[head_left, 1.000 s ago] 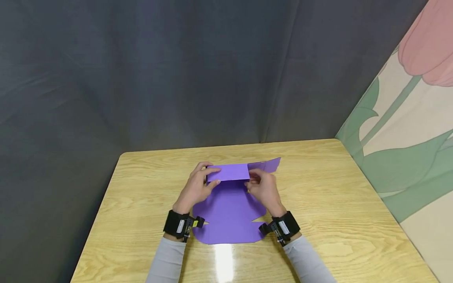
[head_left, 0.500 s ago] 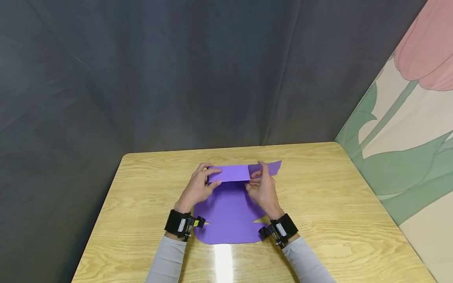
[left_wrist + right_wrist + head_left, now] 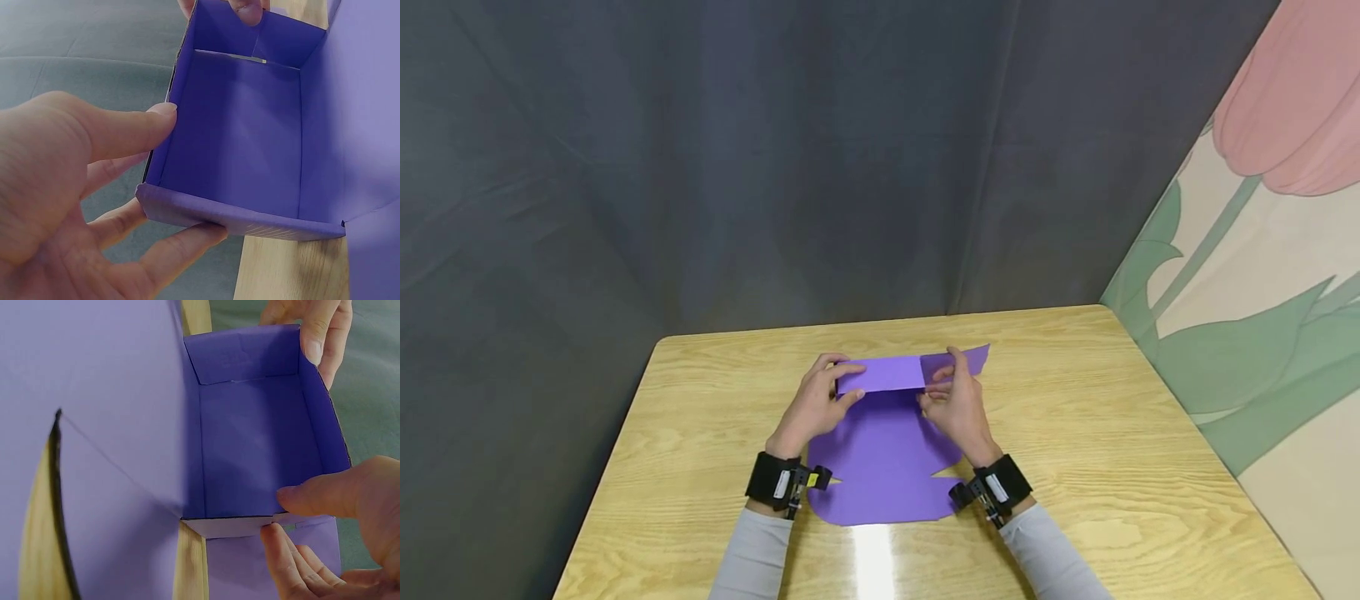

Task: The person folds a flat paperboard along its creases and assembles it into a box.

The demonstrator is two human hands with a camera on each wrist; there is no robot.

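A purple cardboard box (image 3: 887, 374), partly folded, stands with its open side towards me; its lid panel (image 3: 883, 467) spreads over the table at the front. My left hand (image 3: 815, 406) grips the box's left end, thumb on the wall edge and fingers along the outside in the left wrist view. At the right end, my right hand (image 3: 958, 410) pinches the end wall, thumb inside and fingers outside in the right wrist view. From that end a side flap (image 3: 976, 358) sticks out unfolded. The box inside (image 3: 256, 437) holds nothing visible.
The wooden table (image 3: 1112, 467) extends on both sides of the box. A dark curtain (image 3: 820, 167) hangs behind it, and a flower-patterned cloth (image 3: 1262, 358) borders the right. Slits (image 3: 951, 470) notch the lid panel's sides.
My right index finger has risen from the box's right edge and now lies in front of the side flap. The left hand keeps its grip. The head view has shifted slightly.
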